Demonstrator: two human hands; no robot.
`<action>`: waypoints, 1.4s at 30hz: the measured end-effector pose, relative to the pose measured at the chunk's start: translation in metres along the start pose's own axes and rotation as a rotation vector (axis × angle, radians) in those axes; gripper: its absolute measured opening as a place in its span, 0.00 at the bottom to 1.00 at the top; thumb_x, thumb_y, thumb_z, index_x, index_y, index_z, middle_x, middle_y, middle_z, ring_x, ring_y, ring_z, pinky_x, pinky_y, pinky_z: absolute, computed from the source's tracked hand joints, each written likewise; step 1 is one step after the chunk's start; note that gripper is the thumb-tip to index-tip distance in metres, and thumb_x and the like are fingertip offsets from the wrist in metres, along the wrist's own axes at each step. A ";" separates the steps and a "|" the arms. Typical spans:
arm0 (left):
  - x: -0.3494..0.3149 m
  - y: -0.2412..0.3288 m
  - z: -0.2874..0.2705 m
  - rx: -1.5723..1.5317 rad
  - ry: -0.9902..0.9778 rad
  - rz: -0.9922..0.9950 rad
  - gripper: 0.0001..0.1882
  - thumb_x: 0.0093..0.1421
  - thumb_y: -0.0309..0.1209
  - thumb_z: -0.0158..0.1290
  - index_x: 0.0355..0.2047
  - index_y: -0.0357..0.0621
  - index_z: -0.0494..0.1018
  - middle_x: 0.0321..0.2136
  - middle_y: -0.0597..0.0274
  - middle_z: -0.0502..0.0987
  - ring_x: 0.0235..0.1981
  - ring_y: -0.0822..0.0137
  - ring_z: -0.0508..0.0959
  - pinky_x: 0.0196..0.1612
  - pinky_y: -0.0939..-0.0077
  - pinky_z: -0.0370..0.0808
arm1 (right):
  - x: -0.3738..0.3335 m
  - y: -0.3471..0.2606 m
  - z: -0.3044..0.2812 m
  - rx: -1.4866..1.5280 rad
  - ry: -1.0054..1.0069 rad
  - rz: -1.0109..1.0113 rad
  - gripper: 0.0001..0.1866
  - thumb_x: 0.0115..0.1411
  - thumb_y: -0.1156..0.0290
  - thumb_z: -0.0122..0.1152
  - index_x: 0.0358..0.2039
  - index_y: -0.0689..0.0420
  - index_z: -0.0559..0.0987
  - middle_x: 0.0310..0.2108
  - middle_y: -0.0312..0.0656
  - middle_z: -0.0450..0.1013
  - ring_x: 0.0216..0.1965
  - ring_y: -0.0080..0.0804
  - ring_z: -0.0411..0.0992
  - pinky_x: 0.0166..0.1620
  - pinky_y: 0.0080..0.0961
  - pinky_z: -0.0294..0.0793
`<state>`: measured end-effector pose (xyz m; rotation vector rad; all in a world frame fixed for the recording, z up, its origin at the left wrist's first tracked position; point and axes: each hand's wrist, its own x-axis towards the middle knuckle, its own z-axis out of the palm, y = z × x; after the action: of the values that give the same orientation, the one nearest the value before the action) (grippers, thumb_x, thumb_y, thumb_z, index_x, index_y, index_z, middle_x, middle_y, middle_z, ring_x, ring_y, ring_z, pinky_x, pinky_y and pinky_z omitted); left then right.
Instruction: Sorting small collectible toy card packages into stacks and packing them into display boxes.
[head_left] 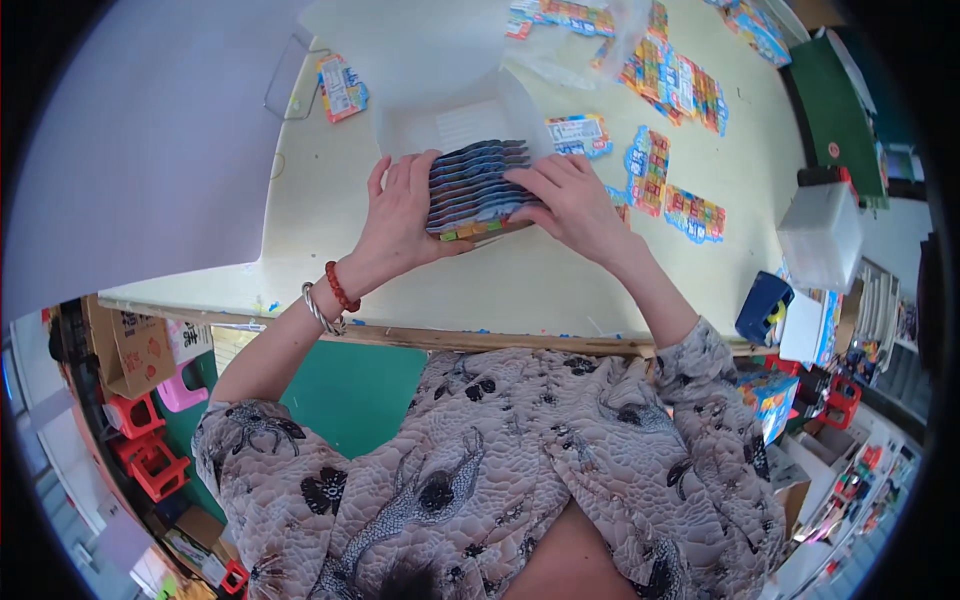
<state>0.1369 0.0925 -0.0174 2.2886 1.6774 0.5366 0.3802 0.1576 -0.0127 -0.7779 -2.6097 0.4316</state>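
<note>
Both of my hands grip a row of thin, colourful printed packs (pixel 478 192) packed edge to edge, with blue wavy edges facing up. My left hand (pixel 398 215) closes round the left end, its thumb beneath the near side. On the right, my right hand (pixel 578 208) presses the other end between thumb and fingers. Just beyond the packs is a translucent white plastic box (pixel 405 120), and the row overlaps its near part. Whether the packs rest inside it or in front of it, I cannot tell.
Loose printed packs (pixel 648 170) lie scattered right of my hands, with a heap (pixel 670 80) farther back. A single pack (pixel 342 88) lies far left, near a large pale panel (pixel 170 160). A blue tape dispenser (pixel 765 305) and clear plastic bin (pixel 822 235) stand right.
</note>
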 end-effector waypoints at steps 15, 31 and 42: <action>0.028 0.000 -0.030 0.027 -0.396 -0.132 0.46 0.42 0.59 0.64 0.57 0.47 0.63 0.48 0.59 0.74 0.53 0.62 0.71 0.65 0.53 0.43 | -0.002 0.000 0.001 -0.299 -0.117 -0.279 0.03 0.48 0.74 0.55 0.25 0.53 0.74 0.27 0.34 0.68 0.39 0.30 0.69 0.49 0.27 0.65; 0.048 -0.002 -0.023 0.157 -0.642 -0.083 0.48 0.31 0.55 0.70 0.46 0.37 0.63 0.34 0.49 0.78 0.44 0.53 0.77 0.57 0.55 0.59 | 0.004 -0.012 0.011 -0.332 -0.327 -0.244 0.05 0.53 0.72 0.54 0.26 0.50 0.78 0.27 0.35 0.71 0.41 0.29 0.70 0.55 0.35 0.61; 0.018 0.012 0.003 0.156 -0.339 0.083 0.68 0.32 0.56 0.69 0.65 0.31 0.45 0.56 0.40 0.63 0.54 0.48 0.67 0.56 0.59 0.62 | 0.001 -0.006 -0.002 0.002 0.490 0.141 0.11 0.58 0.65 0.58 0.37 0.58 0.77 0.31 0.43 0.74 0.38 0.41 0.72 0.52 0.39 0.68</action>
<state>0.1529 0.1060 -0.0126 2.3998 1.5095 0.0255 0.3775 0.1532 -0.0082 -0.9363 -2.1079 0.2419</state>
